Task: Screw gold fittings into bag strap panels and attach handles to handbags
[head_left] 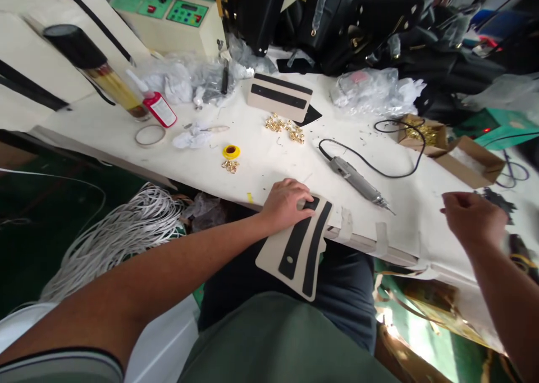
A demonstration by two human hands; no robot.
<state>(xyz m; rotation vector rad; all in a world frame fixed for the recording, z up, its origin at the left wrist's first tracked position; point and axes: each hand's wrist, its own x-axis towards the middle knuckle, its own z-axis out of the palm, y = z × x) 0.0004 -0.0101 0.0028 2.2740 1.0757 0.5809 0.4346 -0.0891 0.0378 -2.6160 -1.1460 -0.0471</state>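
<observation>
Leftmost, the red bottle stands near the table's left end, and next comes the yellow roll with small gold fittings lying just below it. Beyond your near work, a second panel lies behind a gold cluster. At centre, your left hand grips the beige panel at its upper end, thumb over one of two black strips; the panel's upper part is at the table edge, its lower part over your lap. Good handling here probably means keeping that hold firm yet light, so that the sheet neither bends nor slips, and leaving the pale spot near the strip's lower end uncovered. To the right, the corded driver lies on the table, tip pointing toward you; its tip is best kept off the panel's face. Farthest right, your right hand is curled beside small black pieces; whether it holds anything cannot be told, so a careful, single pick seems advisable.
</observation>
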